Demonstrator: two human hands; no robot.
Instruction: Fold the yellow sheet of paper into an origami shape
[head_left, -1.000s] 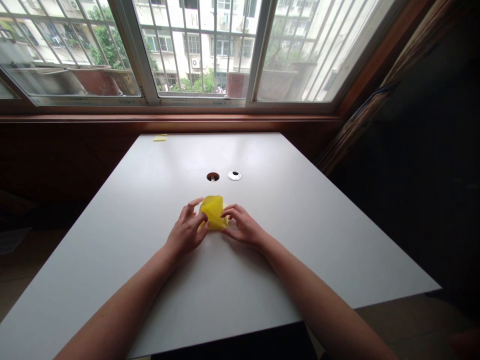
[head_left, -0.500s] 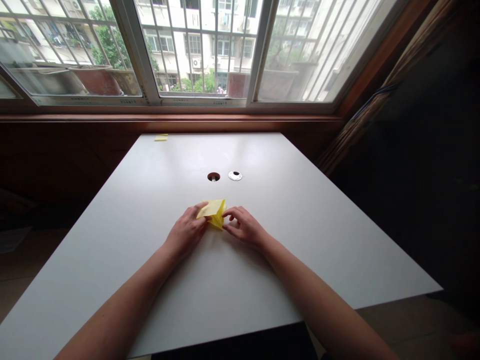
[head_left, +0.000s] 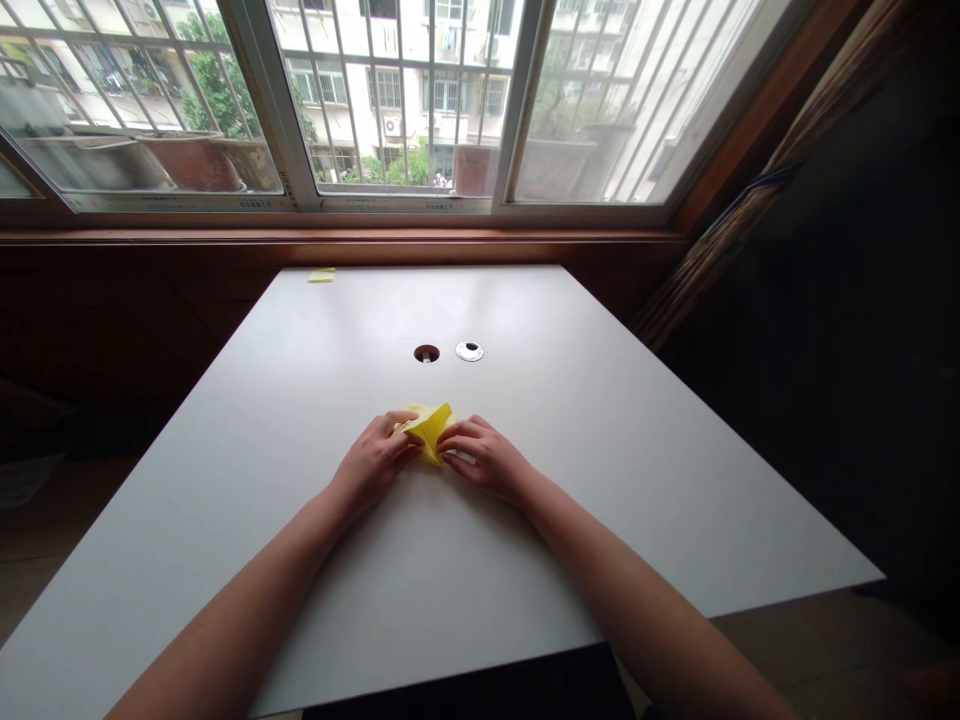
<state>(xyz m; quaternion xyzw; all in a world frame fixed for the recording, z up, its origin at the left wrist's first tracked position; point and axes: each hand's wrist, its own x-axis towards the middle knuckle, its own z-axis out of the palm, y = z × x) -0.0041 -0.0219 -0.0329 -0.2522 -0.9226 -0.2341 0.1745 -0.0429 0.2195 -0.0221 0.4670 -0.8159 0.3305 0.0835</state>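
Note:
A small folded sheet of yellow paper [head_left: 430, 428] is held between my two hands, over the middle of the white table. Its folds stand partly opened out, with one pointed flap up. My left hand [head_left: 381, 449] grips its left side, thumb and fingers closed on the paper. From the right, my right hand [head_left: 481, 452] pinches the paper's right edge between thumb and fingers. Parts of the paper are hidden behind the fingertips.
The white table [head_left: 420, 590] reaches to the window sill. Beyond the paper are a round hole [head_left: 427, 354] and a round grommet cover [head_left: 470, 351]. Small yellow paper pieces [head_left: 322, 275] lie at the far left corner. A curtain [head_left: 750, 200] hangs at the right.
My right hand has moved slightly left and its fingers have closed on the paper. The yellow paper has changed shape: its flat top flap has tilted and its inner folds show more.

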